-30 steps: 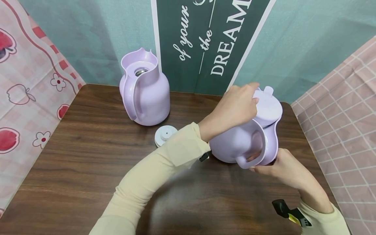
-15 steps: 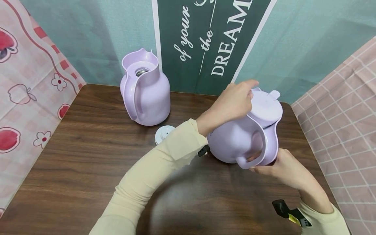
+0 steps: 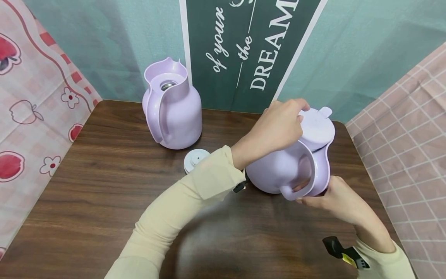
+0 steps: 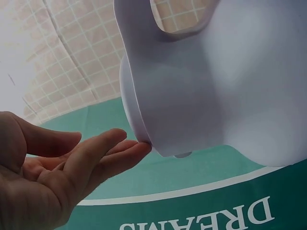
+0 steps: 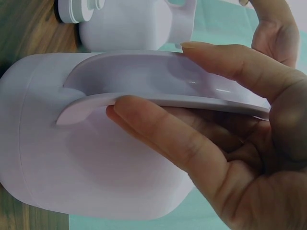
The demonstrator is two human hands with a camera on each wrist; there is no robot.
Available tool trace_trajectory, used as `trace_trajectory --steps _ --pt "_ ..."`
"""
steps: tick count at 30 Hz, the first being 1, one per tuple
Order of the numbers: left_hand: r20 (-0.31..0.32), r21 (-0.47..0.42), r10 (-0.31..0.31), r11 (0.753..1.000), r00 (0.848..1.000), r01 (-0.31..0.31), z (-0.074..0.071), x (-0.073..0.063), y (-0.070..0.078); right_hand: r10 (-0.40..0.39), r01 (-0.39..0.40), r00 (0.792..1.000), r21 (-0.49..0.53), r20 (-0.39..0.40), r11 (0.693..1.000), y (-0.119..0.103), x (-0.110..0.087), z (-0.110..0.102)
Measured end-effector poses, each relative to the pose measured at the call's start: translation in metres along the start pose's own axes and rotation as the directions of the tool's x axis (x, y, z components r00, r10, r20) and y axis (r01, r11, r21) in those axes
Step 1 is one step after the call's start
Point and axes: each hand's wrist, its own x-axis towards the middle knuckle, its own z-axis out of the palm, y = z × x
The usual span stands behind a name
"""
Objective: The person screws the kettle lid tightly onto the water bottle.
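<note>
Between the left grip [image 3: 280,124] and right grip [image 3: 336,197], a pale lilac jug [image 3: 270,174] and lid [image 3: 318,130]. Left of the left grip, a matching lilac jug [image 3: 182,118] and white stopper [image 3: 190,161]. Beneath both grips, a brown wood-grain surface [image 3: 97,209]. Beyond them, a teal backdrop [image 3: 355,46] with a dark green, white-lettered panel [image 3: 223,93]. Right of both, pink cloth with white grid [image 3: 404,155]; far left of both, pink-and-white cloth with red fruit [image 3: 31,131].

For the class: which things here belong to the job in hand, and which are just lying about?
In the job:
tilted jug, held by the right hand
lid, left hand at its edge

Apparently lying about:
upright open jug
white stopper on the table
</note>
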Motion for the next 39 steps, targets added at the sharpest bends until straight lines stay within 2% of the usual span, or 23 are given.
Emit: trace_trajectory --steps 15,24,39 --pt "-0.027 -0.015 -0.017 1.000 0.999 0.017 0.004 0.008 -0.003 -0.019 0.018 1.000 -0.023 -0.011 1.000 0.001 0.001 0.001" --pt "-0.036 -0.017 -0.015 1.000 0.999 0.014 0.006 0.012 -0.004 -0.001 0.000 1.000 -0.030 -0.007 1.000 0.000 0.001 -0.001" --pt "-0.044 -0.029 -0.008 1.000 0.999 0.007 0.011 0.020 -0.009 -0.016 0.016 1.000 -0.028 -0.016 0.999 -0.003 0.004 0.003"
